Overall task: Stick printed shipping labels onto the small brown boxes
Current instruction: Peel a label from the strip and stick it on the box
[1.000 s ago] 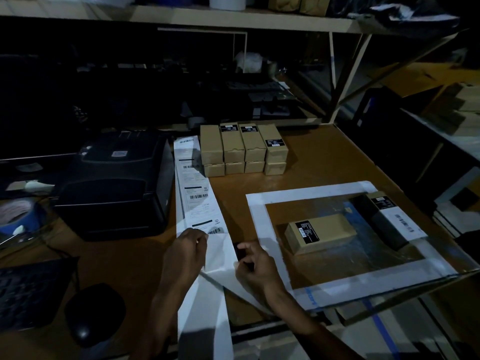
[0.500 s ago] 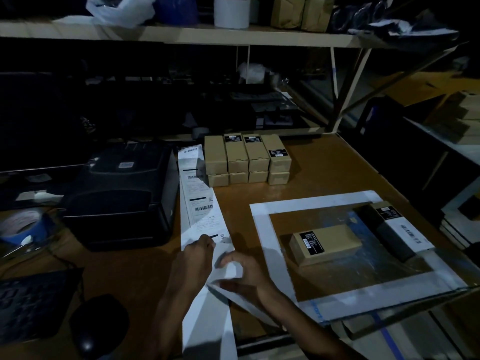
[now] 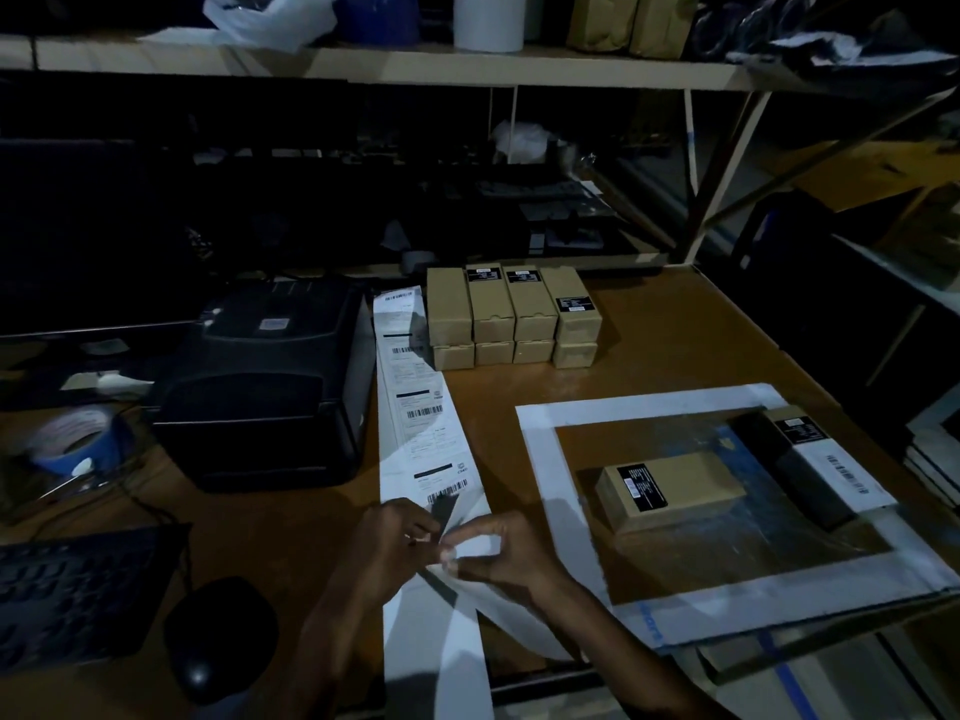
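Since a moment ago, our left hand [image 3: 387, 543] and right hand [image 3: 501, 556] moved together, both pinching the label strip [image 3: 423, 439] corner.

— What's the counter [image 3: 675, 324] made of?
— Smooth brown wood or laminate with a dull sheen. At four o'clock lies a clear glossy sheet [image 3: 769, 517], shiny and scuffed, edged in matt white tape.
— And the boxes?
— The stack [image 3: 514, 317] at twelve o'clock is matt brown cardboard, with glossy black stickers on some.
— The long strip?
— The label strip [image 3: 415, 433] at the centre is smooth white paper. At nine o'clock, the printer [image 3: 260, 387] is matt black plastic, slightly textured.
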Demonstrator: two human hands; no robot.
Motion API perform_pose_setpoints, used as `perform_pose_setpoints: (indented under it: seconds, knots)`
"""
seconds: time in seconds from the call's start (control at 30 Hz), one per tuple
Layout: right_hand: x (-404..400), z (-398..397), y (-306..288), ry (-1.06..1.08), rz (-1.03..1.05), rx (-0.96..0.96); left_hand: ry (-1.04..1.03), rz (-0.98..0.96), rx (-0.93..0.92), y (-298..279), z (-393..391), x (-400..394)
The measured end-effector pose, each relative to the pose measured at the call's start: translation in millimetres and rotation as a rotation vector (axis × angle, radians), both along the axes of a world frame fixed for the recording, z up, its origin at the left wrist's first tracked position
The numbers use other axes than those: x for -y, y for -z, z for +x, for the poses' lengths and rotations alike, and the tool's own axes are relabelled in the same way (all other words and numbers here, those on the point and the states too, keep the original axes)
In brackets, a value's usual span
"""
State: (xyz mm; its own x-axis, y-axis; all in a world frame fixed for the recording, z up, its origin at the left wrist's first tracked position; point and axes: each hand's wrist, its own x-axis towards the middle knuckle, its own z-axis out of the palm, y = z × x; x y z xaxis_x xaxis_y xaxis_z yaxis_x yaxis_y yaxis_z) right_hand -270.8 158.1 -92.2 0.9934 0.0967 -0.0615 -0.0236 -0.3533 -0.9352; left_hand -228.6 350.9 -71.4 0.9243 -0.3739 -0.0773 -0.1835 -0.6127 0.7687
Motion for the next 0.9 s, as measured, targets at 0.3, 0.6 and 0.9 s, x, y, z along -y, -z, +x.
perform_pose_setpoints:
  seconds: [0.3,0.6,0.9]
  knots:
    - [3.1,-9.7,13.0,0.031,-0.049,0.089,0.066,0.206,0.137,12.2,-5.5,-1.7]
    - [-20.8,-46.7,-22.7,0.072,-0.51,0.276,0.077,0.269,0.165,9.5,-0.6,-4.3]
    - [-26.6,-42.3,0.6,-0.295,-0.548,0.237,0.107,0.341,0.188,-0.3,-2.4,2.1]
